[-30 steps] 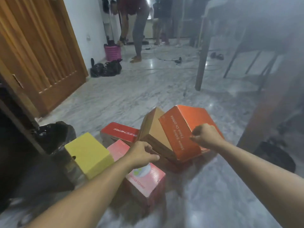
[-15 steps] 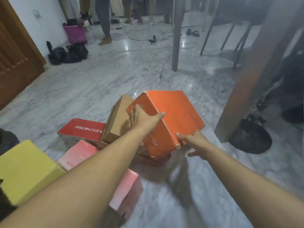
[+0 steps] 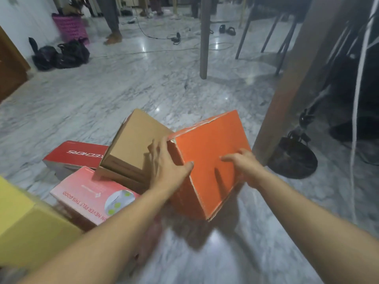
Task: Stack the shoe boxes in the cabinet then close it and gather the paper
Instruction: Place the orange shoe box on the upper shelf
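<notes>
Both forearms are bare, the left hand [image 3: 167, 167] and right hand [image 3: 244, 167] ungloved.

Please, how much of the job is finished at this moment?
Nothing looks done: no cabinet or paper is in view. In hand: the left hand and right hand grip the tilted orange cardboard shoe box. Left: the brown cardboard box, red box, pink box and yellow box lie unstacked on the marble floor.
</notes>
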Demonstrator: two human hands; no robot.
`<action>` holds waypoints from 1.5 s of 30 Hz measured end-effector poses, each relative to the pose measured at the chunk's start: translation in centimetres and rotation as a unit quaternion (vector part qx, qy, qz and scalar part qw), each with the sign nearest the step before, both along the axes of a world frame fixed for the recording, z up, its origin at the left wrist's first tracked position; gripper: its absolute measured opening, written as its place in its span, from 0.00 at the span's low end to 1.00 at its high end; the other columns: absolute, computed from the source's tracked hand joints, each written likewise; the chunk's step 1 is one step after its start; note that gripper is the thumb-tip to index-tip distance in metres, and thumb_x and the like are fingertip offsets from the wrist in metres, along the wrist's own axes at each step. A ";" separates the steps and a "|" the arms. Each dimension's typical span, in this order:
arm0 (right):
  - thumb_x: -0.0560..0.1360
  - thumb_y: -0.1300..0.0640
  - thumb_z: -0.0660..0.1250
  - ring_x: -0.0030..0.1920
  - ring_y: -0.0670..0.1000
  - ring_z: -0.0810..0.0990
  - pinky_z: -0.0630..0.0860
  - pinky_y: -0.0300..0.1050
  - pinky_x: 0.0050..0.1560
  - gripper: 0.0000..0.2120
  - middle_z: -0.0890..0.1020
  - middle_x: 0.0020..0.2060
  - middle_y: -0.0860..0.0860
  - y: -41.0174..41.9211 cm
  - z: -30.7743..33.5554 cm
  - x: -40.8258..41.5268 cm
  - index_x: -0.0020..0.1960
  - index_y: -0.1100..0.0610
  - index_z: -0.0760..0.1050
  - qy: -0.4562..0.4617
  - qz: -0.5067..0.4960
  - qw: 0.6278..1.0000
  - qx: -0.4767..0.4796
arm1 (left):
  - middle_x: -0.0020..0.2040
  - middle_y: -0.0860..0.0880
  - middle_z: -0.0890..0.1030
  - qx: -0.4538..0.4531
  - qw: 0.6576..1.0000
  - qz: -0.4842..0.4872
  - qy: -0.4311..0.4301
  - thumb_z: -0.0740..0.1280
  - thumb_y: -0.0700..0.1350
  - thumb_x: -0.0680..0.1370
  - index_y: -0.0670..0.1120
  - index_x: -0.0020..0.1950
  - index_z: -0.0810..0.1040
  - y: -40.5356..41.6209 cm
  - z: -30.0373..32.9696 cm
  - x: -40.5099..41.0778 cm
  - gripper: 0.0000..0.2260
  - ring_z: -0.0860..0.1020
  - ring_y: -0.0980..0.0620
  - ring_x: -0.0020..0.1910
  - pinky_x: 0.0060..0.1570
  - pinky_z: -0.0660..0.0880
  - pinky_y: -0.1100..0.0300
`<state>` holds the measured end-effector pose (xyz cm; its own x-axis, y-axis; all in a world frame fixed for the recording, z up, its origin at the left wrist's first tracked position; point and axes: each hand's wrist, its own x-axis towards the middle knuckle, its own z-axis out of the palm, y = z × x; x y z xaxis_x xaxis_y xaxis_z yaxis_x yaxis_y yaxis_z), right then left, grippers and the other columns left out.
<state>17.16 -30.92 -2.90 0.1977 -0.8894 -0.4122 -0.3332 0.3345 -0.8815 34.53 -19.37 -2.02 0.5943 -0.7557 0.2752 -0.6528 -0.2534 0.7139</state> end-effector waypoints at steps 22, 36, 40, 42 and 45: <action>0.39 0.35 0.82 0.71 0.61 0.63 0.73 0.55 0.63 0.75 0.59 0.72 0.58 -0.9 5.3 -11.8 0.77 0.48 0.45 0.460 0.146 0.875 -0.036 | 0.61 0.46 0.73 0.020 0.928 0.161 0.335 0.66 0.69 0.65 0.43 0.61 0.71 8.9 -1.4 -8.5 0.36 0.73 0.45 0.61 0.64 0.69 0.49; 0.66 0.41 0.64 0.42 0.60 0.79 0.75 0.63 0.52 0.20 0.78 0.43 0.57 2.9 4.1 -16.9 0.47 0.56 0.73 0.238 0.013 0.962 0.133 | 0.34 0.48 0.77 0.175 0.751 0.013 0.637 0.62 0.56 0.68 0.51 0.32 0.73 11.3 -0.3 -6.9 0.10 0.76 0.45 0.32 0.45 0.71 0.52; 0.66 0.46 0.65 0.42 0.60 0.80 0.76 0.65 0.52 0.15 0.78 0.41 0.57 4.1 4.8 -17.1 0.45 0.56 0.73 0.218 0.024 0.967 0.132 | 0.32 0.48 0.77 0.165 0.742 -0.019 0.649 0.60 0.50 0.66 0.50 0.40 0.77 12.4 -0.2 -7.1 0.09 0.76 0.46 0.31 0.45 0.70 0.52; 0.63 0.48 0.66 0.43 0.61 0.80 0.74 0.71 0.50 0.17 0.79 0.41 0.58 4.4 5.5 -17.7 0.48 0.57 0.75 0.197 0.031 0.969 0.147 | 0.33 0.47 0.77 0.153 0.745 -0.033 0.649 0.62 0.49 0.63 0.49 0.41 0.78 13.1 0.3 -7.0 0.11 0.75 0.45 0.33 0.46 0.70 0.51; 0.66 0.50 0.65 0.42 0.62 0.80 0.72 0.76 0.49 0.17 0.78 0.38 0.58 5.1 6.8 -18.7 0.52 0.57 0.75 0.174 0.040 0.973 0.147 | 0.37 0.45 0.74 0.163 0.754 -0.039 0.635 0.65 0.49 0.56 0.47 0.42 0.78 14.4 1.2 -7.0 0.16 0.74 0.45 0.37 0.45 0.70 0.50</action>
